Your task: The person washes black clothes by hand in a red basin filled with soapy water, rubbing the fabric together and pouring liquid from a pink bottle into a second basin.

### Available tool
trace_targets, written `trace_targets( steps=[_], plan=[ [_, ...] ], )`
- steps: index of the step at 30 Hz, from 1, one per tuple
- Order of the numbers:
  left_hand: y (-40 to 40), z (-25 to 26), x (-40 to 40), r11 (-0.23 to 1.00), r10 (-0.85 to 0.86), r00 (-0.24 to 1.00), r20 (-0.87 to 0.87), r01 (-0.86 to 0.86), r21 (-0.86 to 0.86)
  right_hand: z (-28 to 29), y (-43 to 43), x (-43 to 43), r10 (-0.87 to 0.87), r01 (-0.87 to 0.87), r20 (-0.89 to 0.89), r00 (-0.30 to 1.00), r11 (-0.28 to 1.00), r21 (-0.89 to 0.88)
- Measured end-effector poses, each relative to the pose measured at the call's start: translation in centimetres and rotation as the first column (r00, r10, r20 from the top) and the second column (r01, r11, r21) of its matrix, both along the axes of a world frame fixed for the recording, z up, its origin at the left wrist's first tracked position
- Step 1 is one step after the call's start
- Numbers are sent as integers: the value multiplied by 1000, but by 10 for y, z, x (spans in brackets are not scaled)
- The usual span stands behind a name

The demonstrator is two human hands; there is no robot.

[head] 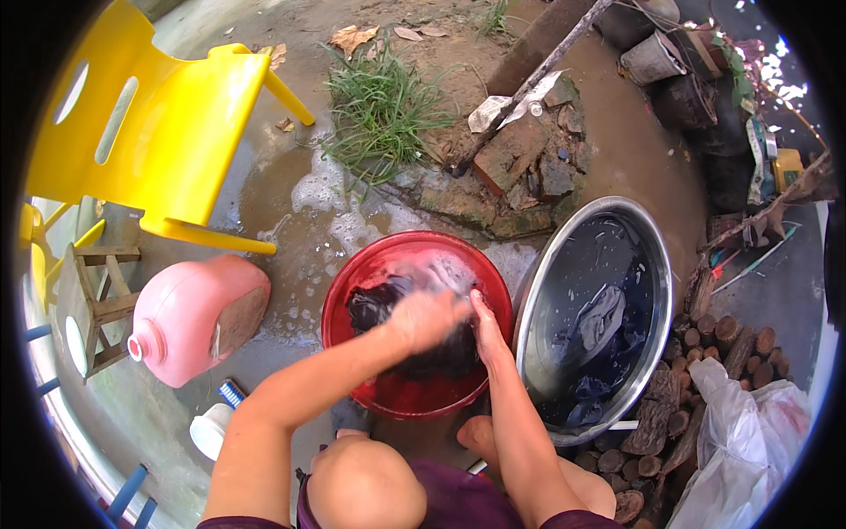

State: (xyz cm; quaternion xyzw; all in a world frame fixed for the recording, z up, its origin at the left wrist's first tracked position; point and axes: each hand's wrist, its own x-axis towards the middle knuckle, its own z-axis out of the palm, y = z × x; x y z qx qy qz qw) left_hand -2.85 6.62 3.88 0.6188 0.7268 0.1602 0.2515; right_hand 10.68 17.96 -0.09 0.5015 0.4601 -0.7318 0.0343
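Observation:
In front of me a red plastic basin [418, 401] holds a wet dark cloth [380, 305] and whitish suds [453, 268]. My left hand [426, 321] is over the cloth, blurred by motion, so its fingers are hard to make out. At the basin's right side, my right hand [487, 327] has its thumb up and grips the cloth's edge; the fingers beneath are partly hidden. Close by on the right stands a metal basin [663, 278] of dark water, with a grey cloth [600, 319] and other dark fabric in it.
To the left are a pink plastic jug [178, 311] with a cut-out side, a yellow plastic chair [192, 125], a small wooden stool [109, 307], a white tub [210, 431] and a blue-bristled brush [231, 393]. Bricks [512, 155] lie ahead; stacked logs [651, 423] and a plastic bag [740, 443] are at right.

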Motion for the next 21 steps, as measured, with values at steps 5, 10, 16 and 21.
trace_targets(
  steps=[5,10,16,21],
  plan=[
    [-63,18,53,895,-296,954,-42,293,337,-10,-12,-2,165,-143,47,985,637,758],
    [-99,-8,53,895,446,895,-24,-446,-3,-10,-107,12,282,-614,564,776,134,778],
    [-66,-88,46,852,523,838,-156,-516,86,-31,-88,-5,373,-711,616,694,216,669],
    [-9,-104,-5,870,467,862,196,-409,-275,-46,-20,-52,473,-879,746,469,334,341]
  ],
)
